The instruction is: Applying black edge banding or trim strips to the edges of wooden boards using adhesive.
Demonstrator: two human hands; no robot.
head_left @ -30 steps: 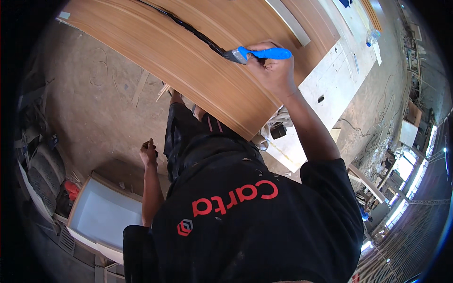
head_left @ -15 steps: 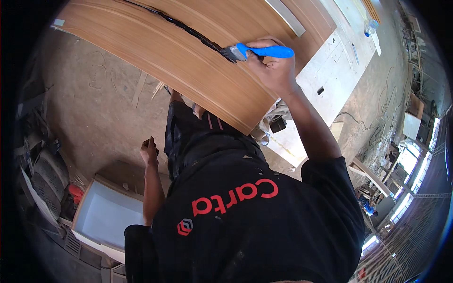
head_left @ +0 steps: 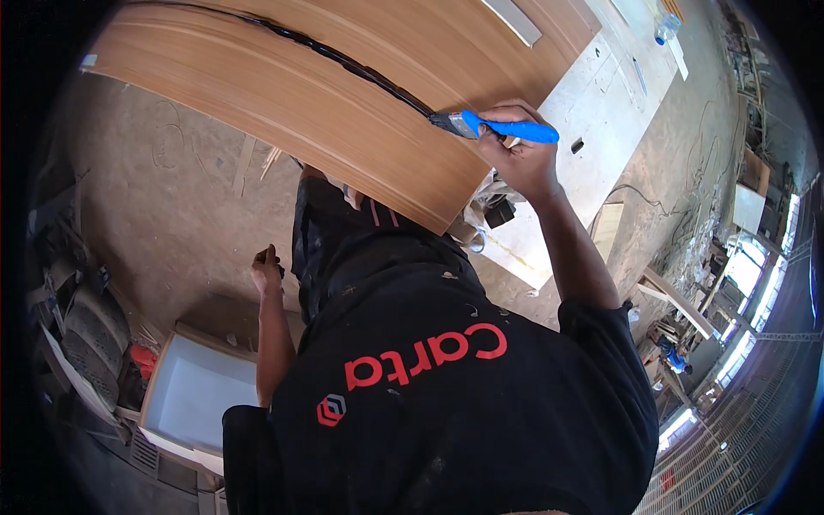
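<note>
- Flat paintbrush [head_left: 515, 130], blue handle, metal ferrule, black-coated bristles: far side, right of centre; long axis roughly left to right, bristles leftward.
- Right hand [head_left: 525, 163]: the nearer of the two hands, fingers and thumb pinching the paintbrush handle; bristles lie left of it.
- Glossy black strip [head_left: 343, 65]: runs from far left to the bristles, which touch its right end.
- Brown wood-grain panel [head_left: 369, 142]: beneath the strip.
- White, marked flat surface [head_left: 601, 146]: right of the panel.
- Left hand [head_left: 268, 273]: near left, well apart from the paintbrush, fingers partly curled; contents cannot be told.
</note>
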